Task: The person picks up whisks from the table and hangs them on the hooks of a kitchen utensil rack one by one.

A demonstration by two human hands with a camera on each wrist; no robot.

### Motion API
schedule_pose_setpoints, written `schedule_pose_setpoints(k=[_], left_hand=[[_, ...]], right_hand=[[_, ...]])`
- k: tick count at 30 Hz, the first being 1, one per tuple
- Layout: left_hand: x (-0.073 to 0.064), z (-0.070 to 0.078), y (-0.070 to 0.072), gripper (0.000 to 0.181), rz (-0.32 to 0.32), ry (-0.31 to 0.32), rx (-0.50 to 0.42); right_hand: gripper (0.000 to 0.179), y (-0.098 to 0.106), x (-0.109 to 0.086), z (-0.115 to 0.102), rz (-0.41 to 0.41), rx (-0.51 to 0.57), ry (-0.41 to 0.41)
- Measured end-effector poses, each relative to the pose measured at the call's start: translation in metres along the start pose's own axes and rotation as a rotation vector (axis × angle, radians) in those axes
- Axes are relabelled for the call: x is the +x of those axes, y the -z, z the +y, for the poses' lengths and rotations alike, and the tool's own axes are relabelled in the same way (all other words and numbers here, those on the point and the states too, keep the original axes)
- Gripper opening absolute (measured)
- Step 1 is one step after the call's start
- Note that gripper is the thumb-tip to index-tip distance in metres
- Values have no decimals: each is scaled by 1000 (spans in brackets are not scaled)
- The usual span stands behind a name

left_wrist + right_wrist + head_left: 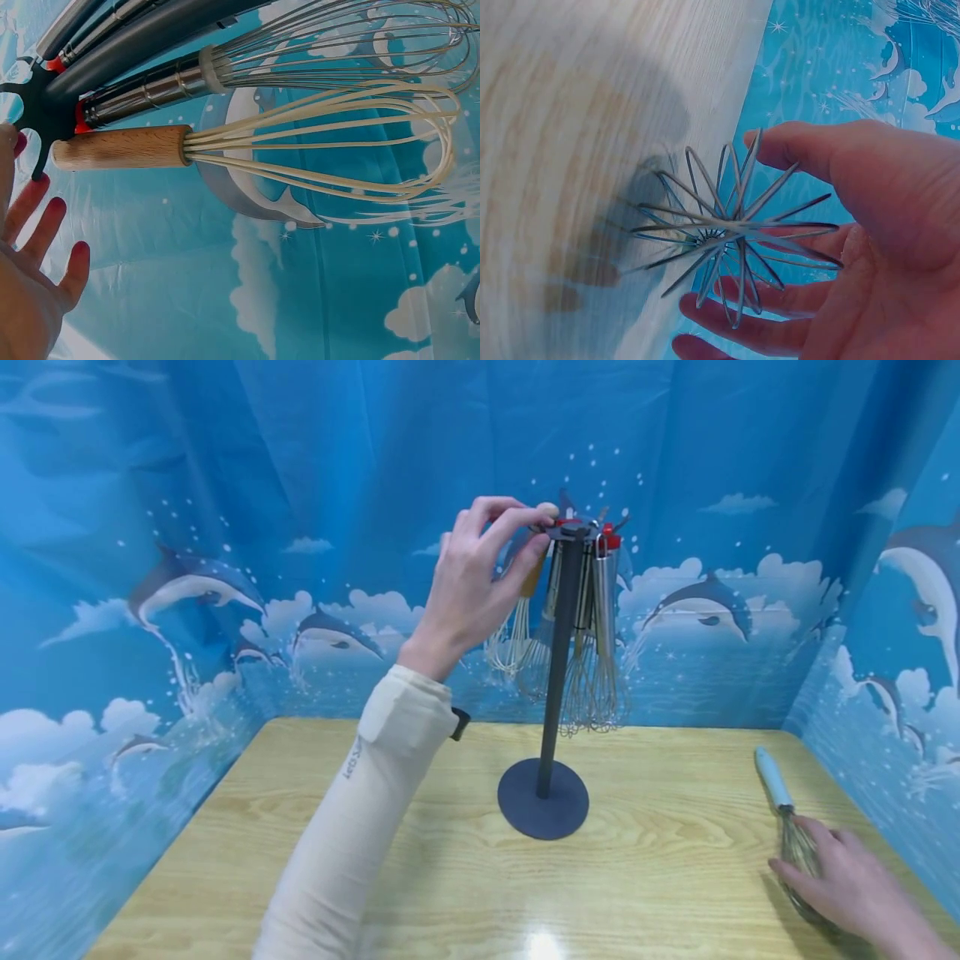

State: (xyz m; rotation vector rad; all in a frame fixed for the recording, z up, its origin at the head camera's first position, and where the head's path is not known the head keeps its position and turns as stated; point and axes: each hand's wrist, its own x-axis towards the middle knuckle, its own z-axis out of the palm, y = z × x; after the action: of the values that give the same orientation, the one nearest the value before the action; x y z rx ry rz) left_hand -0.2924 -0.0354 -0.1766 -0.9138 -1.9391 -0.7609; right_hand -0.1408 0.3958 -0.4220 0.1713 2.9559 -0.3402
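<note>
A dark stand with a round base bears several hanging whisks at its top. My left hand is at the stand's top, thumb and index finger pinching one of the hooked arms; its other fingers are spread in the left wrist view. Just beside them hangs a whisk with a wooden handle and pale loops. At the right, my right hand holds a whisk with a light blue handle by its wire loops, thumb on one side and fingers on the other. The right wrist view shows the wire loops end-on.
Metal-handled whisks with red parts near their tops hang on the stand's other arms. The wooden table is bounded behind and at the sides by a blue dolphin-print curtain.
</note>
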Motion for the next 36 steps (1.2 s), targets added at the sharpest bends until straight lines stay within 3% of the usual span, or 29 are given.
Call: schedule_pose_setpoints(k=[7, 14, 20, 31, 36], left_hand=[[0, -3, -2, 32, 21, -55, -20], [0, -3, -2, 31, 3, -30, -12], [1, -2, -3, 29, -5, -24, -29], [2, -1, -4, 28, -12, -31, -25], [2, 0, -5, 27, -2, -65, -14]], right_hand=[[91, 0, 3, 1, -11, 7, 14], [98, -3, 8, 3, -46, 13, 32], [85, -5, 11, 7, -38, 65, 45], [78, -4, 10, 7, 34, 139, -11], [72, 0, 10, 2, 67, 162, -31]])
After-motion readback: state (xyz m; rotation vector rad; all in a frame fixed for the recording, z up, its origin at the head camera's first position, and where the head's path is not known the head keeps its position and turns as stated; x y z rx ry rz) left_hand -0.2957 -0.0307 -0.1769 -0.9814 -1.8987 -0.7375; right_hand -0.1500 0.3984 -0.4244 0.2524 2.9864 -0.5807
